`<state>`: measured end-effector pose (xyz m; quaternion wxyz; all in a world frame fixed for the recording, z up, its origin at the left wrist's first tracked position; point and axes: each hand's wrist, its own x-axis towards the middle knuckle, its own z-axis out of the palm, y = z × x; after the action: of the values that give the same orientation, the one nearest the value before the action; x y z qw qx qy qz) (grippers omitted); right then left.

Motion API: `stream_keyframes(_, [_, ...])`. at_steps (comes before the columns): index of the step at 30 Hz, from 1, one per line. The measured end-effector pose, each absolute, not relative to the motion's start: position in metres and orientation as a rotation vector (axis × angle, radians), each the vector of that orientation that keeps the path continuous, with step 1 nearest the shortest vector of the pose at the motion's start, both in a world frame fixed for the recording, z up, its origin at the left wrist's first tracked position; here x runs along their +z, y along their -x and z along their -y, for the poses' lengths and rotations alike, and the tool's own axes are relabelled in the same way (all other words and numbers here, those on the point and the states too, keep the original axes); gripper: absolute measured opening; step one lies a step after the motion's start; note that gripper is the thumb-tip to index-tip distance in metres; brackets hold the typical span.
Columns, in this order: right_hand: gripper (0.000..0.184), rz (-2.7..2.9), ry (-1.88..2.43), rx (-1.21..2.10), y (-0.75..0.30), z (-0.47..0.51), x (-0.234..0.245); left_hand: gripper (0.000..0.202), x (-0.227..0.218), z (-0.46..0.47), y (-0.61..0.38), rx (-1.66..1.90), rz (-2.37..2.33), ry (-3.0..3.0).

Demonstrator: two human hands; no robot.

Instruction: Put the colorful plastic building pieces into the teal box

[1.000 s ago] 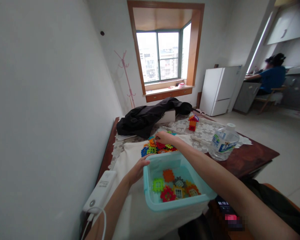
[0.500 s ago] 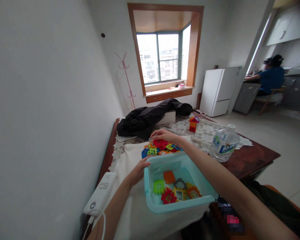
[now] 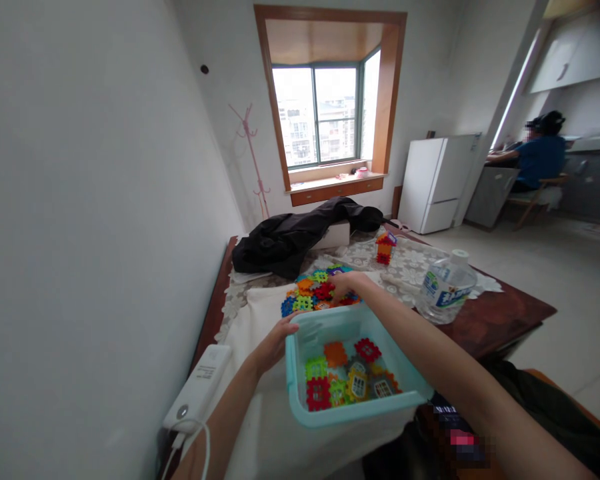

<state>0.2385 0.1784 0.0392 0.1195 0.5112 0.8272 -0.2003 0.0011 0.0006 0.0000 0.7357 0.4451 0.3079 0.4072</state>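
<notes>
Right hand [image 3: 347, 285] sits curled on the near edge of the toy-tile pile [image 3: 316, 293], fingers together, grip on a tile unclear; left hand [image 3: 275, 340] lies open against the bin [image 3: 300, 407] rim. The bin hangs over the bench [image 3: 500, 313] edge, so a push could tip it. A sweep could scatter tiles toward the water bottle [image 3: 446, 285].
</notes>
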Motion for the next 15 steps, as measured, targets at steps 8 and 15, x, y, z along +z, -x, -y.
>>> stream_keyframes(8, [0.043,-2.533,-1.453,-0.460,-0.235,-0.181,0.043,0.059,0.002,0.001,-0.001,0.891,-0.694,-0.976])
stream_keyframes(15, [0.044,-2.743,-1.524,-0.424,-0.246,-0.179,0.056,0.055,0.002,0.001,-0.001,0.905,-0.696,-0.972])
